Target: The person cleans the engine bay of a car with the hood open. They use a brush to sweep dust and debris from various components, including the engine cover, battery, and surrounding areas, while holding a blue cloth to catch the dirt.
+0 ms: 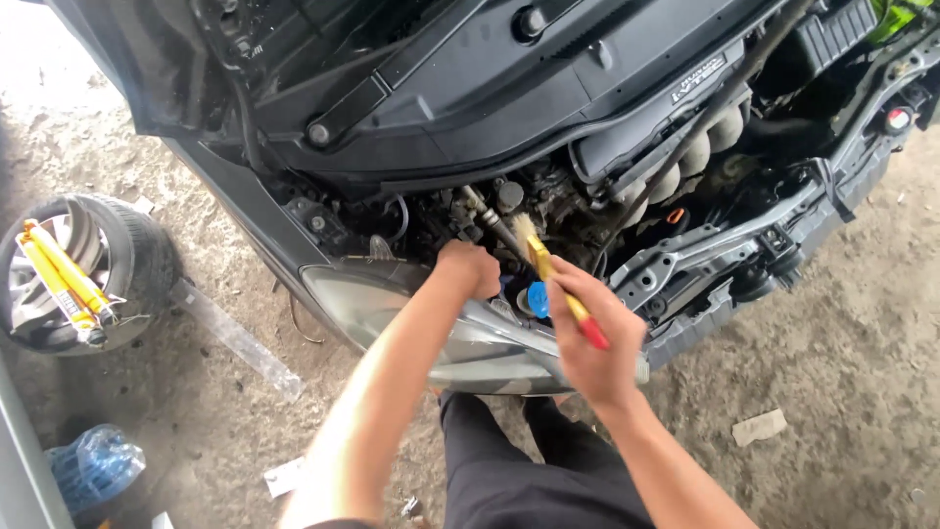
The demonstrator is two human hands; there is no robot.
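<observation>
My right hand (595, 343) grips a paintbrush (548, 269) with a yellow handle and red end, its bristles pointing up into the dirty engine bay (548, 201) of a dark car with the front bumper removed. My left hand (470, 266) is closed on something down in the bay next to a metal rod (487, 216); what it holds is hidden by the fingers. A blue cap (538, 299) shows between my two hands. Both forearms reach over the headlight (392, 304).
A wheel with tyre (117, 264) lies on the dirt floor at left, with two yellow shock absorbers (59, 279) on it. A long clear strip (235, 338), a blue plastic bag (93, 465) and paper scraps (759, 427) lie on the ground. My dark-trousered legs (529, 470) stand close to the car.
</observation>
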